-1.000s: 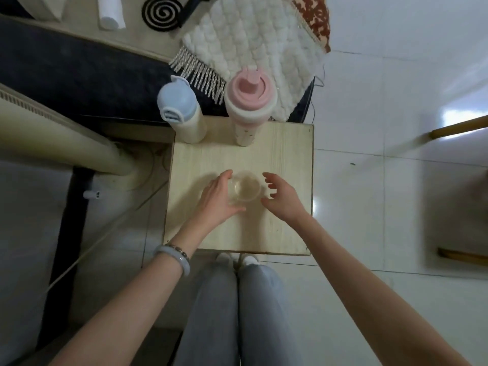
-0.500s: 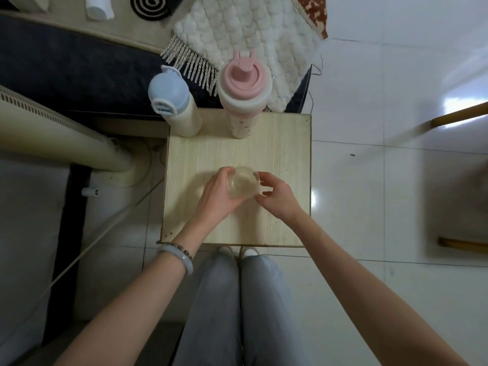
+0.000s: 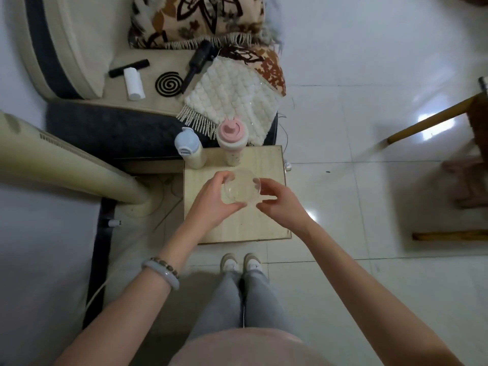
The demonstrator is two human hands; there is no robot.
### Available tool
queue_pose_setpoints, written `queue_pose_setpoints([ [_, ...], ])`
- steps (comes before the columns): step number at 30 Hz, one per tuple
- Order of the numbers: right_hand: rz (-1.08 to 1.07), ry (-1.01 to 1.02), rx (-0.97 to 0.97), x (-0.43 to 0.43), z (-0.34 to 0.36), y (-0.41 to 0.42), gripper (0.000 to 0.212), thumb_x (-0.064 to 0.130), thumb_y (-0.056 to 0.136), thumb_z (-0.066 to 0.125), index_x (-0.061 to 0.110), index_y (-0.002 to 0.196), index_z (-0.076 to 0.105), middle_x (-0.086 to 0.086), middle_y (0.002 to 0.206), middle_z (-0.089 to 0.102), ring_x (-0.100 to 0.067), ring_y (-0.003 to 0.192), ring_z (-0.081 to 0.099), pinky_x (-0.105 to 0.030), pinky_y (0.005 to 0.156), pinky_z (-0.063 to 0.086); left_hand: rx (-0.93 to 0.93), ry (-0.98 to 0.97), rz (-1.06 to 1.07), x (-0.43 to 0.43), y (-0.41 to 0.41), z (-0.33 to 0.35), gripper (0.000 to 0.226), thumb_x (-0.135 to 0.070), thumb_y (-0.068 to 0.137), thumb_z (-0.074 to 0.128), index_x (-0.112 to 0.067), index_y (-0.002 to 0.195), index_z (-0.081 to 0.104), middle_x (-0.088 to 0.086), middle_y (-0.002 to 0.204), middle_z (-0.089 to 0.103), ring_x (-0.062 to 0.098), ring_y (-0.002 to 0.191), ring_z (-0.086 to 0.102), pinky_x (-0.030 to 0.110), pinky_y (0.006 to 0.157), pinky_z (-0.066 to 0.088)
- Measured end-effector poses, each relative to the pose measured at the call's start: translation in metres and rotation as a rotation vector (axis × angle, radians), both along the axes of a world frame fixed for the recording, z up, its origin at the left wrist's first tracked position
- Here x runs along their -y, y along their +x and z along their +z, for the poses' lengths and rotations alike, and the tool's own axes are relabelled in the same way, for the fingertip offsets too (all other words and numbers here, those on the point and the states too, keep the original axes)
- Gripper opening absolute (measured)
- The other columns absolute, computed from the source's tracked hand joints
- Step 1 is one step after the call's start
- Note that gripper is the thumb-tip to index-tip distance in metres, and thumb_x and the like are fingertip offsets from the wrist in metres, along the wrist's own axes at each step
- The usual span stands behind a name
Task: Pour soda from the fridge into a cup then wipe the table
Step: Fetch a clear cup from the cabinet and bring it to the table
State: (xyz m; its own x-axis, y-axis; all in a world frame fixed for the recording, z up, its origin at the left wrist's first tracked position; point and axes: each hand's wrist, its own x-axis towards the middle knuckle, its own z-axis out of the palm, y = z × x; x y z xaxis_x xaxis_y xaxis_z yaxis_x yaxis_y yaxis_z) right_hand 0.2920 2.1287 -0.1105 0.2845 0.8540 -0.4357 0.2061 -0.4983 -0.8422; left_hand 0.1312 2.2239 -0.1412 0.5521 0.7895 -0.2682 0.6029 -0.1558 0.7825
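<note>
readable text: none | cup [image 3: 240, 190] held between left hand [image 3: 211, 207] and right hand [image 3: 280, 204]: plain | blue-lidded bottle [image 3: 188, 146] beyond left hand: lid mark too blurred to read | pink-lidded bottle [image 3: 232, 138] beside it: speckles only

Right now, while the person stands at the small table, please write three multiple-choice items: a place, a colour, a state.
1. Where on the table does the blue-lidded bottle stand? A. far edge B. near edge C. centre
2. What colour is the lid of the other bottle? A. green B. pink C. black
3. In what state is the clear cup? A. lying on the table B. gripped by the left hand C. upside down
Answers: 1 A, it stands at the far left corner; 2 B, its cap is pink; 3 B, fingers curl round it.
</note>
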Motion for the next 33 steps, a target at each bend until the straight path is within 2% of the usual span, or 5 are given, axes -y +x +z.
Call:
queue_pose_setpoints([
  [8, -0.088, 0.064, 0.015, 0.056, 0.079, 0.007, 0.053, -0.001, 0.08, 0.061, 0.023, 0.126, 0.054, 0.004, 0.114, 0.061, -0.009, 0.107, 0.056, -0.02, 0.087, 0.047, 0.081, 0.054, -0.18, 0.025, 0.008, 0.098, 0.063, -0.04, 0.066, 0.082, -0.041, 0.116, 0.045, -0.018, 0.124, 0.054, 0.006, 0.114, 0.047, 0.028, 0.094, 0.038],
  [18, -0.359, 0.061, 0.024, 0.169, 0.106, 0.041, 0.048, -0.002, 0.08, 0.06, 0.018, 0.123, 0.055, 0.0, 0.113, 0.064, -0.012, 0.107, 0.06, -0.024, 0.089, 0.049, 0.17, 0.091, -0.537, 0.101, 0.089, 0.138, 0.064, -0.041, 0.065, 0.081, -0.038, 0.118, 0.045, -0.02, 0.12, 0.054, 0.0, 0.111, 0.05, 0.022, 0.092, 0.041],
  [22, -0.525, 0.095, 0.012, 0.237, 0.112, 0.06, 0.047, -0.005, 0.08, 0.057, 0.018, 0.121, 0.057, -0.004, 0.113, 0.064, -0.011, 0.105, 0.06, -0.01, 0.08, 0.048, 0.181, 0.101, -0.678, 0.155, 0.134, 0.143, 0.063, -0.04, 0.065, 0.081, -0.039, 0.117, 0.044, -0.019, 0.12, 0.054, 0.005, 0.111, 0.051, 0.023, 0.091, 0.041],
  [26, -0.667, 0.115, -0.01, 0.319, 0.112, 0.078, 0.043, -0.007, 0.079, 0.057, 0.013, 0.117, 0.059, -0.007, 0.113, 0.064, -0.015, 0.107, 0.061, -0.027, 0.088, 0.05, 0.203, 0.104, -0.792, 0.228, 0.176, 0.142, 0.063, -0.035, 0.065, 0.083, -0.032, 0.118, 0.048, -0.016, 0.119, 0.056, 0.004, 0.11, 0.052, 0.027, 0.095, 0.042],
  [33, -0.816, 0.114, -0.005, 0.471, 0.114, 0.118, 0.042, -0.006, 0.079, 0.057, 0.023, 0.109, 0.061, 0.001, 0.104, 0.066, -0.01, 0.1, 0.062, -0.017, 0.082, 0.047, 0.266, 0.083, -0.932, 0.377, 0.241, 0.137, 0.062, -0.03, 0.068, 0.083, -0.025, 0.119, 0.049, -0.012, 0.12, 0.057, 0.005, 0.115, 0.051, 0.026, 0.099, 0.04],
])
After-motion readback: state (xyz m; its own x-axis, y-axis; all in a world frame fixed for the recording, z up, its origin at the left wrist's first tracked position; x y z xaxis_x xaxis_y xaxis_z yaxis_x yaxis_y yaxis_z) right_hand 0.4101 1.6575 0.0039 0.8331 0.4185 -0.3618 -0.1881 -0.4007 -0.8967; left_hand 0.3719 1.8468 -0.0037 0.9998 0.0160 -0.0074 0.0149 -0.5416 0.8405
